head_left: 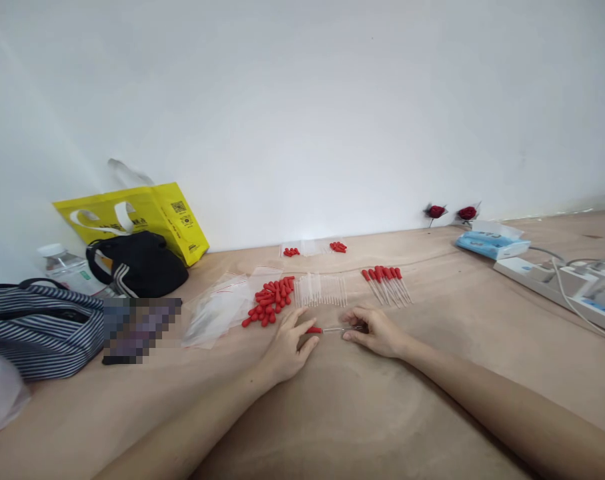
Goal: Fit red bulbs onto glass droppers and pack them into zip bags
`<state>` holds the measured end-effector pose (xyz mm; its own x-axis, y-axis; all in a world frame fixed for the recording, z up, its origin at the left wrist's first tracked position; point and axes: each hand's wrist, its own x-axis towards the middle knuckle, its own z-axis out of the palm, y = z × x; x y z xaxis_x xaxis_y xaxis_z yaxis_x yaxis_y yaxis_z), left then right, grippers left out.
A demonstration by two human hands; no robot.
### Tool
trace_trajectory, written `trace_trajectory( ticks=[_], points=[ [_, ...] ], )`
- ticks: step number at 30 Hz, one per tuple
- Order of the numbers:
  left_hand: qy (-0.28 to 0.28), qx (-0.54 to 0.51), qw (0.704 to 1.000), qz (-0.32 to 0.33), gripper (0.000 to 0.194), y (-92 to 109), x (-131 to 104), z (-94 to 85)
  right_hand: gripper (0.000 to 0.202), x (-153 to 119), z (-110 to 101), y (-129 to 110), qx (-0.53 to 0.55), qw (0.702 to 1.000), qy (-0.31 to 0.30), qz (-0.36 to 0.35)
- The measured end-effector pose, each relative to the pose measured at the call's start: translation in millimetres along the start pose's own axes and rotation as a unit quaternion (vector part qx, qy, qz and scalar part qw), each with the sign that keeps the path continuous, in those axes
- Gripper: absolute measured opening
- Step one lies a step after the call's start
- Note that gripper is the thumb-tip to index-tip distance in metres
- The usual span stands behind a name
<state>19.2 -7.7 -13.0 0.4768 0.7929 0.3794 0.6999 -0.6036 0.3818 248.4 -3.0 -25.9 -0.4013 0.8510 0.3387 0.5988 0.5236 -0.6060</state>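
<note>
Between my hands lies a glass dropper tube point(335, 329) with a red rubber bulb point(313, 330) on its left end. My left hand point(291, 347) pinches the bulb between thumb and fingers. My right hand point(372, 331) is closed on the tube's other end. A heap of loose red bulbs point(267, 303) sits just beyond my left hand. Beside the heap, clear glass tubes point(322, 290) stand in a row on the wooden table point(292, 427). Further right is a group of droppers with red bulbs point(387, 283).
Clear plastic bags point(217, 310) lie left of the bulbs. At the left are a striped bag point(47, 327), a black cap point(142, 263), a bottle point(69, 267) and a yellow bag point(177, 223). On the right are a tissue pack point(492, 245) and a power strip point(527, 270) with cables.
</note>
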Motion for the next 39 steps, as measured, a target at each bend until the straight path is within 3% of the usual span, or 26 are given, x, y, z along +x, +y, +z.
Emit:
trace_trajectory(
  ticks=[4,9,12,18,24,27,31,35,39],
  points=[
    [-0.005,-0.020,1.000,0.005,0.021,0.4,3.3,5.4,0.012,1.5,4.3,-3.7,-0.016,0.999,-0.001,-0.038],
    [0.026,-0.033,0.998,0.055,0.021,1.9,4.4,10.2,0.014,-0.3,8.6,-6.6,-0.068,0.994,0.037,-0.078],
    [0.005,-0.034,0.998,0.058,0.023,3.2,4.3,9.5,0.012,-2.3,8.9,-7.2,-0.095,0.991,0.049,-0.085],
    [-0.023,-0.055,0.998,0.031,0.026,3.6,5.3,10.4,0.007,-2.1,8.7,-7.6,-0.097,0.991,0.038,-0.088],
    [0.003,-0.052,0.999,0.007,0.024,5.6,3.6,11.6,0.008,-2.5,9.6,-13.1,-0.124,0.988,0.043,-0.080],
    [0.012,-0.052,0.998,-0.041,0.024,11.1,3.5,9.0,0.007,-5.7,12.5,-19.5,-0.111,0.991,0.048,-0.062],
    [0.015,-0.113,0.988,-0.101,0.023,14.3,4.4,8.2,0.011,-10.3,18.8,-28.4,-0.066,0.995,0.049,-0.052],
    [0.026,-0.198,0.974,-0.108,0.020,9.6,5.6,12.6,0.024,-11.0,20.8,-31.7,-0.059,0.995,0.058,-0.061],
    [0.032,-0.224,0.967,-0.116,0.019,7.9,6.6,14.3,0.023,-10.3,18.9,-31.1,-0.076,0.992,0.052,-0.085]
  ],
)
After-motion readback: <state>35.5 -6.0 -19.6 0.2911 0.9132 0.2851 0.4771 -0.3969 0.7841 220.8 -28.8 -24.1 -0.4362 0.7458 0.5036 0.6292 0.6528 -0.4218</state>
